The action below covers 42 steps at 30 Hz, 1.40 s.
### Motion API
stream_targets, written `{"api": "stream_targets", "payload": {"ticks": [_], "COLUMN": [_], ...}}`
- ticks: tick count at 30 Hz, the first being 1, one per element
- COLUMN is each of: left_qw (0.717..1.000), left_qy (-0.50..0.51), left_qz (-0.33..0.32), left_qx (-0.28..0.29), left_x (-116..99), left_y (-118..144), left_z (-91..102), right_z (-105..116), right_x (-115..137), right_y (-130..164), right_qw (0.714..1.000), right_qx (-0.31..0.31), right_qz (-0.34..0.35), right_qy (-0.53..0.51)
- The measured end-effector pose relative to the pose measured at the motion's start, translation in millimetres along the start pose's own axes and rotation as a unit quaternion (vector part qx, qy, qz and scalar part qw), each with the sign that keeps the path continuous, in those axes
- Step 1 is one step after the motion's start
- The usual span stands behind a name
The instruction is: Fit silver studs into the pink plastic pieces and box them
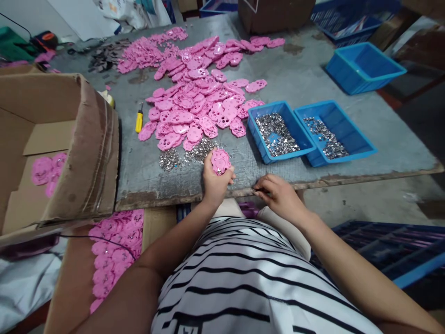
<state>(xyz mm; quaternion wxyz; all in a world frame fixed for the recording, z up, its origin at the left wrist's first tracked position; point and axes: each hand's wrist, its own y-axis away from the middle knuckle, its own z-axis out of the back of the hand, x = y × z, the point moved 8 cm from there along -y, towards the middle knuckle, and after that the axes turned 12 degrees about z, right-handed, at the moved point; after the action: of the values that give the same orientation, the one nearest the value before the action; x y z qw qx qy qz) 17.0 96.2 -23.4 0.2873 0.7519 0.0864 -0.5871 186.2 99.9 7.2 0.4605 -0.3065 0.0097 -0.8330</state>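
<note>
Pink piece held at the table edge, metal part being picked

One pink plastic piece (220, 162) is gripped in the left hand (214, 178) just above the near edge of the grey table (313, 83). A small metal part (257, 190), barely visible, is pinched by the right hand (280, 195) at that edge. Fitting the part into the piece is judged the step in hand; careful alignment is called for next. Loose metal bits (187, 155) lie just behind the piece, the pink pile (201, 102) farther back, two blue trays (313, 132) to its right.
</note>
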Motion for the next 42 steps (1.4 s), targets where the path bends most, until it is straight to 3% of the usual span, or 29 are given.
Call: {"api": "stream_targets", "payload": {"ticks": [3, 5, 10, 15, 27, 36, 42], "left_qw": [1.000, 0.999, 0.993, 0.978, 0.975, 0.985, 0.991], "left_qy": [0.005, 0.012, 0.010, 0.038, 0.098, 0.082, 0.058], "left_qz": [0.012, 0.020, 0.068, 0.125, 0.143, 0.107, 0.090], "left_qx": [0.016, 0.024, 0.095, 0.166, 0.140, 0.107, 0.083], "left_x": [0, -2, -2, 0, 0, -3, -8], "left_y": [-2, 1, 23, 43, 41, 40, 40], "left_z": [-0.9, -1.3, -15.4, -34.0, -32.5, -27.3, -24.6], "right_z": [-4, -3, 19, 33, 30, 18, 2], "right_x": [2, 2, -1, 10, 21, 11, -7], "right_y": [-2, -4, -5, -12, -13, -12, -6], "right_qw": [0.998, 1.000, 0.980, 0.965, 0.954, 0.922, 0.864], "right_qx": [0.025, 0.011, -0.151, -0.241, -0.274, -0.274, -0.285], "right_qz": [0.000, -0.004, -0.037, -0.016, 0.006, -0.094, -0.195], "right_qy": [0.050, 0.026, -0.121, -0.104, -0.124, -0.257, -0.367]}}
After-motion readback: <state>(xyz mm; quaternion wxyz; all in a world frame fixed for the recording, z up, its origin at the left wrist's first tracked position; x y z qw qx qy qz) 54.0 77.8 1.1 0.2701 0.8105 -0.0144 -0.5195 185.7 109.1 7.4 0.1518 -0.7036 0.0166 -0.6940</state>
